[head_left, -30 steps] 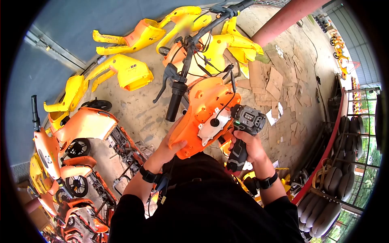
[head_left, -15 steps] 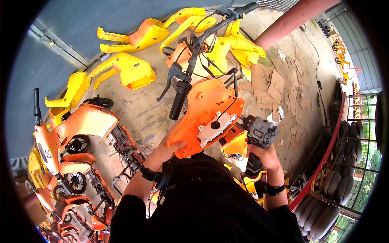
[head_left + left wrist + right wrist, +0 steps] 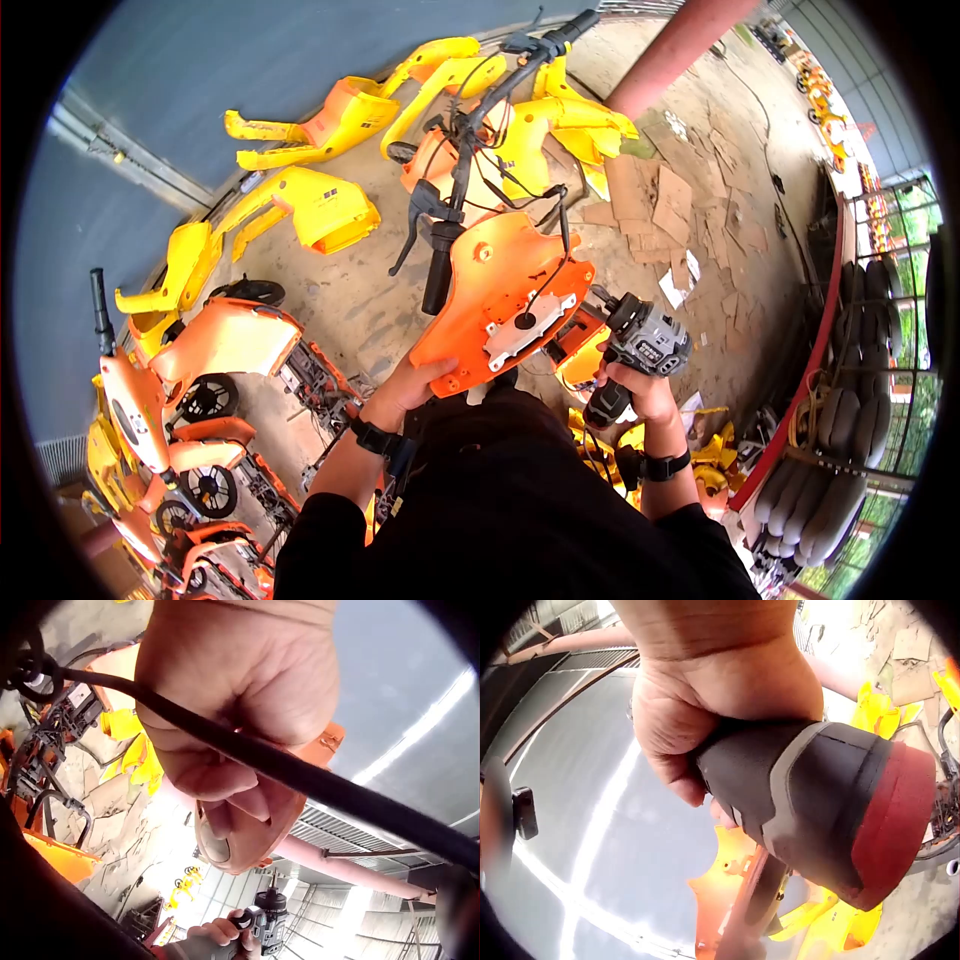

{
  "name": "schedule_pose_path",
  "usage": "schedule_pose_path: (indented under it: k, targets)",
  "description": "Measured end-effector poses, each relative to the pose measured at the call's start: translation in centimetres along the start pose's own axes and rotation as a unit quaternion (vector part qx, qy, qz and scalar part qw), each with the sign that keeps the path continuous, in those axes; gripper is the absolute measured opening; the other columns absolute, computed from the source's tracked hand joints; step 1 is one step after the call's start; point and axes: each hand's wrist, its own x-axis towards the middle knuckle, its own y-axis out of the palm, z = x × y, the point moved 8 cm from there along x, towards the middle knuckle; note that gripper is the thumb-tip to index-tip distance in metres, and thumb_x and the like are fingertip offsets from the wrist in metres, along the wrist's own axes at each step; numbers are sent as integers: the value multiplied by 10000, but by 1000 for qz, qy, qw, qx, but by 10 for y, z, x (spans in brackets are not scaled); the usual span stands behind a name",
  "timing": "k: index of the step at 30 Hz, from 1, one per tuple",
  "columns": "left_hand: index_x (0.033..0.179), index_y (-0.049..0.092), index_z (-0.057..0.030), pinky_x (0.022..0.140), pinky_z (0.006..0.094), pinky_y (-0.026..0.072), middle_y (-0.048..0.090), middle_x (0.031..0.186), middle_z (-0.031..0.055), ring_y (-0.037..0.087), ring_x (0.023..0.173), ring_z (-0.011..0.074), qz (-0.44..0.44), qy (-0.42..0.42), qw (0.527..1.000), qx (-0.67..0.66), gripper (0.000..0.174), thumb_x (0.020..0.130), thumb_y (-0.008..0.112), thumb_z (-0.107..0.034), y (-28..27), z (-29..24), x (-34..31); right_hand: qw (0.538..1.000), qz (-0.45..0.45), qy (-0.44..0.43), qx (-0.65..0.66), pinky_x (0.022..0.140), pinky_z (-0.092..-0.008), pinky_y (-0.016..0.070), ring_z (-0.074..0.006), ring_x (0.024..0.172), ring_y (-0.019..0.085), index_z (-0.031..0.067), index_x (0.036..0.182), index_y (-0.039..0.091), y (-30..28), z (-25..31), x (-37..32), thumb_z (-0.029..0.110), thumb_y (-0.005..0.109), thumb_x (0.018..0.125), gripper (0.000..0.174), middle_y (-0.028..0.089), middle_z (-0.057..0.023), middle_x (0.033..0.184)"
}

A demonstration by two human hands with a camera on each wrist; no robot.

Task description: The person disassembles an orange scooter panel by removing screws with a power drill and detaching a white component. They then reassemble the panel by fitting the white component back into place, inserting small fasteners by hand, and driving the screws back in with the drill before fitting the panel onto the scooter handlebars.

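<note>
In front of my chest, my left hand curls its fingers round the lower edge of an orange scooter cover. The thumb lies on the near face and the other fingers are tucked under the rim, which the left wrist view shows them clamping tightly. My right hand is wrapped round the handle of a grey cordless drill, every finger closed on it. The right wrist view shows the drill's red-edged base past my fist. The drill's nose points at the cover's right edge, just beside it; I cannot tell whether the bit touches.

I hold the cover tilted with its inner side toward me. It is ribbed, and a white plate is fixed to it with a black cable running into the plate's middle. The cover sits just beside the black handlebar grip of the scooter ahead.

Beyond, yellow body panels lie on the concrete floor, with cardboard scraps to the right. Orange scooters stand at the left, and tyres are racked at the right.
</note>
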Motion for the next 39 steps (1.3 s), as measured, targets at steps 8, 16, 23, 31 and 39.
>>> schedule_pose_path:
  k: [8,16,23,31,39]
  targets:
    - [1470,306,-36,1033,368,432,494,1391,129,513,1252,231,42,-77,996,-29,673,883,634,-47,-20,29,2,995,10,-6,100,802,-339,529,-226,895,652,-7,1233,541,20,-11,13,16,632,767,476,641,-102,1072]
    - [1459,313,-24,1046,381,421,489,1392,134,507,1258,245,37,-39,999,-11,675,869,640,-31,-3,14,-8,989,86,99,68,716,-314,533,-206,820,673,11,1041,607,68,-14,49,-22,594,792,252,650,-69,955]
    - [1506,244,-58,1102,364,338,428,1450,100,416,1330,221,22,-33,999,12,797,833,671,-53,-10,26,-20,980,142,132,40,675,-318,543,-191,779,669,20,1050,615,75,-28,61,4,609,799,251,655,-59,959]
    - [1485,307,-45,1102,362,324,443,1449,88,410,1335,212,-24,-7,998,51,781,812,702,-56,-27,68,-36,990,134,40,1,705,-316,541,-197,819,671,7,1089,610,57,-6,60,-18,606,795,296,659,-67,991]
    - [1448,377,-35,917,305,479,555,1335,68,555,1172,172,-109,-80,990,43,682,836,680,-36,-52,114,-77,989,62,-21,-135,648,-290,526,-165,761,648,10,1049,622,-10,30,100,34,625,787,263,650,-51,918]
